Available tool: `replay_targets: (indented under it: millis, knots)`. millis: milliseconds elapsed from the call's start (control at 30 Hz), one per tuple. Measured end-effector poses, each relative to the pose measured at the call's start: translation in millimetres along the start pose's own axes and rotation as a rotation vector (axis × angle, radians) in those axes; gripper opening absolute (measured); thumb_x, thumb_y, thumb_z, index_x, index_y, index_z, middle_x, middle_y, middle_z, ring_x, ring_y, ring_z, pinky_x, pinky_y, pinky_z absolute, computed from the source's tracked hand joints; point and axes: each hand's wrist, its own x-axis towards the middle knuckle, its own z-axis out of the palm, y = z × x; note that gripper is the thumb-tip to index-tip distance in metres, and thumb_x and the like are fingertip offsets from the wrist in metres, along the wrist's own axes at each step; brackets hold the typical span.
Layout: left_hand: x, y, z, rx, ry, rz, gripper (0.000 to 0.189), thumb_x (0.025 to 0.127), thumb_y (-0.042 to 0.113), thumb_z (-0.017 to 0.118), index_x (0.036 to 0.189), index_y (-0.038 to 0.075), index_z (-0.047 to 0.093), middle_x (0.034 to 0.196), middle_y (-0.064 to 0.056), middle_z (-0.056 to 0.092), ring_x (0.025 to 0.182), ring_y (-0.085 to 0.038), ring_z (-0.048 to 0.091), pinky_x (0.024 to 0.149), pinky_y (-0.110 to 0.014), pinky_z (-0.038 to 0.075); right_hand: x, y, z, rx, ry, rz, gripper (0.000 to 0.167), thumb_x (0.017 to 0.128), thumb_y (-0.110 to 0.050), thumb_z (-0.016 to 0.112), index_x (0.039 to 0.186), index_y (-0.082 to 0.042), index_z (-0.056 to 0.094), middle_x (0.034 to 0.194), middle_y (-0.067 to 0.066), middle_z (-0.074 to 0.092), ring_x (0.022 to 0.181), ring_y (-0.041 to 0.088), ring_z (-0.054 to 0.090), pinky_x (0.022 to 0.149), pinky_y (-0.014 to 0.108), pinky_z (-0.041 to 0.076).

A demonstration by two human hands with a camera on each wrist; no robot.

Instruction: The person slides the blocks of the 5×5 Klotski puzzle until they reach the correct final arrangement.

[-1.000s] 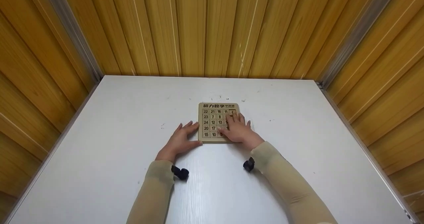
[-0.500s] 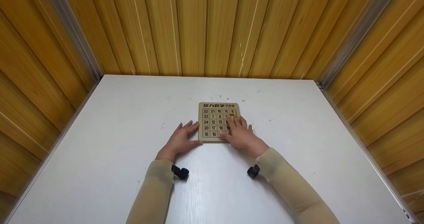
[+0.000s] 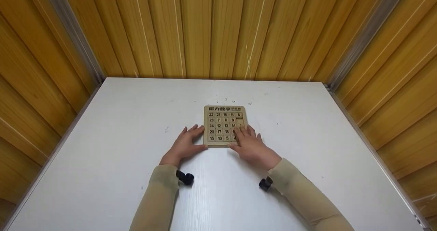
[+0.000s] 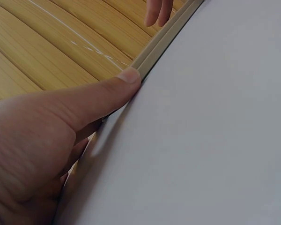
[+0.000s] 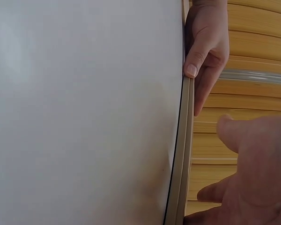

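Observation:
A beige sliding number puzzle (image 3: pixel 223 144) lies flat on the white table in the head view, its numbered tiles set in rows. One bare slot (image 3: pixel 239 120) shows below the 6 tile (image 3: pixel 239 115). My left hand (image 3: pixel 184 145) holds the puzzle's near left corner, thumb (image 4: pixel 129 76) on the front edge and fingers along the left side. My right hand (image 3: pixel 254 149) lies over the lower right tiles, fingers extended and thumb near the front edge. It hides some numbers there. In the right wrist view, its thumb (image 5: pixel 228 131) shows above the frame.
The white table (image 3: pixel 136 104) carries small dark marks behind the puzzle. Yellow wood-look panels (image 3: pixel 194 29) enclose it at the back and both sides, with grey metal posts at the corners. A small black camera sits on each wrist.
The 6 tile has slid up into the top right corner, baring the slot below it. My right hand has drawn back toward the front edge. The left hand stays put.

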Motion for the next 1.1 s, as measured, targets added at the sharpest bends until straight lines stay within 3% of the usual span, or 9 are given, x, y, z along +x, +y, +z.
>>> replay_targets:
  millis: [467, 800, 1100]
  knots:
    - [-1.7, 0.1, 0.2, -0.012, 0.007, -0.007, 0.082, 0.083, 0.033, 0.086, 0.154, 0.019, 0.048, 0.165, -0.006, 0.04, 0.16, -0.025, 0.024, 0.135, -0.048, 0.006, 13.9, 1, -3, -0.01, -0.001, 0.013, 0.085, 0.103, -0.06, 0.046, 0.166, -0.012, 0.016, 0.174, 0.014, 0.007, 0.162, 0.039, -0.005, 0.129, 0.068, -0.001]
    - [-0.7, 0.4, 0.4, -0.011, -0.004, -0.004, 0.082, 0.084, 0.032, 0.086, 0.155, 0.018, 0.047, 0.162, -0.001, 0.044, 0.16, -0.022, 0.026, 0.136, -0.046, 0.005, 23.0, 6, -5, 0.005, -0.007, 0.006, 0.084, 0.103, -0.058, 0.048, 0.166, -0.014, 0.016, 0.175, 0.014, 0.007, 0.162, 0.04, -0.005, 0.128, 0.07, -0.001]
    - [-0.5, 1.2, -1.5, -0.018, -0.005, -0.004, 0.082, 0.084, 0.033, 0.086, 0.155, 0.019, 0.047, 0.162, 0.001, 0.044, 0.159, -0.019, 0.026, 0.136, -0.043, 0.003, 0.2, 5, -4, 0.003, -0.016, -0.028, 0.084, 0.104, -0.058, 0.045, 0.167, -0.015, 0.009, 0.175, 0.011, 0.003, 0.162, 0.037, -0.007, 0.13, 0.067, 0.001]
